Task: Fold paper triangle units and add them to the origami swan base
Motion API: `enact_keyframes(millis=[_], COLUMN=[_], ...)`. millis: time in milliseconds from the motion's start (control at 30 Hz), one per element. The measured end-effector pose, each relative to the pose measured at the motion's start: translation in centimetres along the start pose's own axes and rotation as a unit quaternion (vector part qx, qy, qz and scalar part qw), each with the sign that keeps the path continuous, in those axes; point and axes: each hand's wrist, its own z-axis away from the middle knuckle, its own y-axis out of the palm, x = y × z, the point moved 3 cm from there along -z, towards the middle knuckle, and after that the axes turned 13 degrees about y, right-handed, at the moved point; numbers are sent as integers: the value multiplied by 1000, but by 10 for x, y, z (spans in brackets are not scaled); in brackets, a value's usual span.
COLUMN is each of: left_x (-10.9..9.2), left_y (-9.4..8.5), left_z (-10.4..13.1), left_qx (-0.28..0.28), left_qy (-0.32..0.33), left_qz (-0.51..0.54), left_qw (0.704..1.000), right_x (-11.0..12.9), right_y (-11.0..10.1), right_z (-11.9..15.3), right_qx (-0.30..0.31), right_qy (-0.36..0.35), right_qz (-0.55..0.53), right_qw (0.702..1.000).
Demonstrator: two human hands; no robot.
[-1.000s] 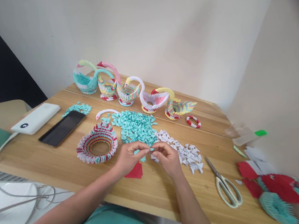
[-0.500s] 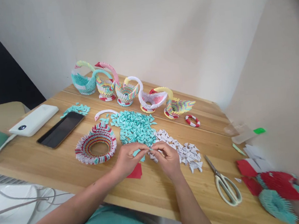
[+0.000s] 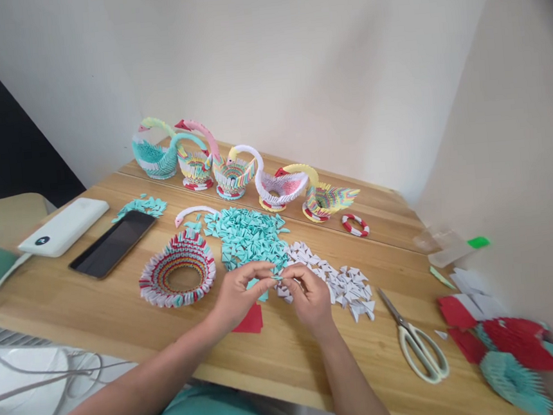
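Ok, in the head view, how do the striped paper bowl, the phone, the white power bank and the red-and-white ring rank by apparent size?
1. Striped paper bowl
2. Phone and white power bank: too alike to rank
3. Red-and-white ring

- Head view, single: high above table [image 3: 270,360], facing forward and down.
- Range: near; left hand [image 3: 239,293] and right hand [image 3: 309,297] just below centre.
- Far limit: wall [image 3: 254,61], upper frame.

The left hand [image 3: 240,294] and right hand [image 3: 310,293] pinch a tiny blue-green paper [image 3: 276,278], and a bumpy striped bowl [image 3: 178,271] sits left of the left hand
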Motion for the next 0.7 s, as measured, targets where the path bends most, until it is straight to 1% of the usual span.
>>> enact_keyframes(millis=[67, 233, 300, 367, 433, 533, 700], left_x=[4, 7, 9, 11, 12, 10, 10], left_y=[2, 3, 5, 8, 9, 9, 5], left_z=[0, -2, -2, 0, 0, 0, -2], left_qx=[-4, -16, -13, 0, 10, 8, -34], left_qy=[-49, -110, -138, -161, -171, -172, -197], left_qz=[54, 141, 201, 268, 312, 312, 300], left_qw=[997, 984, 970, 950, 935, 935, 933], right_x=[0, -1, 2, 6, 9, 10, 6], right_y=[2, 8, 9, 10, 10, 9, 5], right_z=[1, 3, 4, 6, 7, 6, 3], right_qx=[-14, -9, -9, -15, -21, -18, -21], right_qy=[-3, 1, -12, -44, -77, -93, -64], right_qz=[-3, -8, 6, 26, 42, 45, 25], right_qw=[1000, 1000, 1000, 999, 996, 994, 997])
